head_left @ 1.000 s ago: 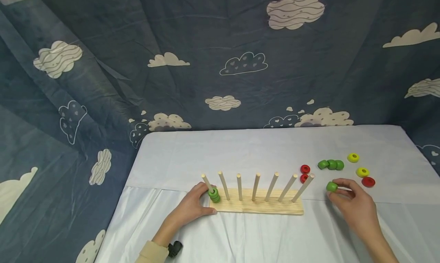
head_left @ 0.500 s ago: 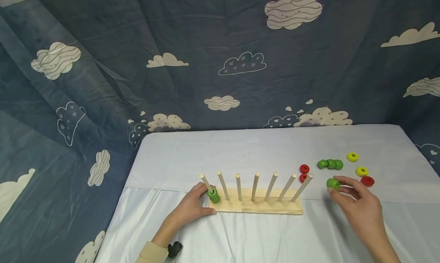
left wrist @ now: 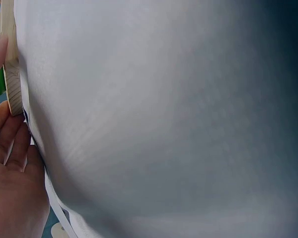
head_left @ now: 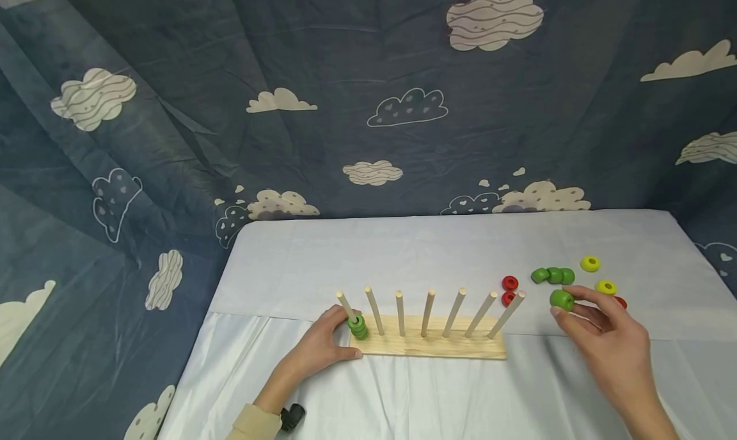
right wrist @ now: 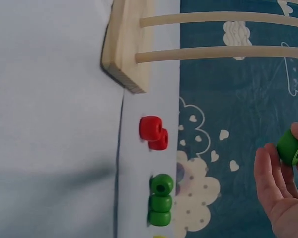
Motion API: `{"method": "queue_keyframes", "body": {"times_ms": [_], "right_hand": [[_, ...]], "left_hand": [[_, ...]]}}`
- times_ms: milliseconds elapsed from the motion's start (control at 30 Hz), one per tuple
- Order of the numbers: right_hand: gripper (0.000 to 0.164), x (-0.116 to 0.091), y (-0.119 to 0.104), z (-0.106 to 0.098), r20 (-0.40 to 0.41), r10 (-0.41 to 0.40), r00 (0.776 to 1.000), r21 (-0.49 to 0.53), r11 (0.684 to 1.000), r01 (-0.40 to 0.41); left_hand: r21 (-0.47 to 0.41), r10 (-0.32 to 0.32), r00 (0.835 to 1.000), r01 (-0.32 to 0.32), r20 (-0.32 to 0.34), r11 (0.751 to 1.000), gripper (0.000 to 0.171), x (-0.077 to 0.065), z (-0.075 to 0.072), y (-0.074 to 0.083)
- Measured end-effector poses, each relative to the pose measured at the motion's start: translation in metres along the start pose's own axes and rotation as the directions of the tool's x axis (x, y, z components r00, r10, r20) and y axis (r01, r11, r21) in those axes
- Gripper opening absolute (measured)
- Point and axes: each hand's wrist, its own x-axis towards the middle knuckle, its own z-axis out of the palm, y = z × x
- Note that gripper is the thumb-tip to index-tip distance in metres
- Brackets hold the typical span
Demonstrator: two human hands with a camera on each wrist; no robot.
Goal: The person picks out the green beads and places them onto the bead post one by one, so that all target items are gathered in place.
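Observation:
My left hand [head_left: 315, 347] holds the left end of a wooden peg board [head_left: 426, 346], thumb at its front edge and fingers around the far side. A few green beads [head_left: 358, 328] are stacked on the leftmost peg. In the left wrist view the board's end [left wrist: 13, 82] sits between my thumb and fingers. Off to the board's right, my right hand [head_left: 618, 347] pinches a green bead [head_left: 561, 300] between thumb and fingertips, above the table. The right wrist view shows this bead [right wrist: 289, 148] with its hole turned toward the camera's right.
Two red beads [head_left: 509, 283] lie behind the board's right end. Several green beads [head_left: 554, 275] stand in a touching row beyond my right hand. Two yellow beads [head_left: 590, 263] and a partly hidden red one [head_left: 620, 302] lie farther right. A black object [head_left: 293, 417] is by my left wrist.
My right hand has risen slightly away from me with the green bead, which has turned in the fingers. It now covers part of the red bead at right. My left hand stays put.

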Motion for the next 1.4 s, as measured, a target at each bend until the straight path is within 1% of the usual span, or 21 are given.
{"method": "queue_keyframes", "body": {"times_ms": [100, 200, 333, 500, 633, 933, 1133, 1400], "right_hand": [[0.048, 0.000, -0.006, 0.000, 0.002, -0.028, 1.000, 0.025, 0.999, 0.028], [0.047, 0.000, -0.011, 0.000, 0.004, -0.086, 0.996, 0.030, 0.996, 0.086], [0.046, 0.002, -0.017, -0.002, 0.001, -0.159, 0.987, -0.006, 0.987, 0.159], [0.048, 0.006, -0.023, -0.005, -0.004, -0.204, 0.979, -0.038, 0.978, 0.204], [0.051, 0.010, -0.029, -0.007, 0.005, -0.244, 0.970, -0.040, 0.969, 0.244], [0.052, 0.014, -0.042, -0.009, -0.013, -0.287, 0.958, -0.095, 0.954, 0.284], [0.052, 0.015, -0.049, -0.010, -0.020, -0.324, 0.946, -0.078, 0.944, 0.322], [0.053, 0.015, -0.060, -0.007, -0.004, -0.373, 0.928, -0.059, 0.926, 0.372]], "left_hand": [[0.001, 0.002, 1.000, -0.002, 0.001, 1.000, 0.071, 0.000, 0.000, 0.000], [0.004, 0.004, 1.000, -0.004, 0.001, 1.000, 0.070, 0.000, 0.000, 0.000], [0.012, 0.000, 1.000, 0.000, -0.002, 1.000, 0.071, 0.000, 0.000, 0.000], [0.016, -0.001, 1.000, 0.001, -0.003, 1.000, 0.071, 0.001, 0.000, 0.000], [0.012, -0.002, 1.000, 0.002, 0.002, 1.000, 0.071, 0.000, 0.000, 0.001], [0.002, -0.006, 1.000, 0.006, 0.001, 1.000, 0.071, 0.000, 0.000, 0.000], [0.004, -0.006, 1.000, 0.006, -0.005, 1.000, 0.072, -0.001, 0.001, 0.000], [0.003, 0.001, 1.000, -0.001, -0.001, 1.000, 0.071, 0.000, 0.001, -0.004]]}}
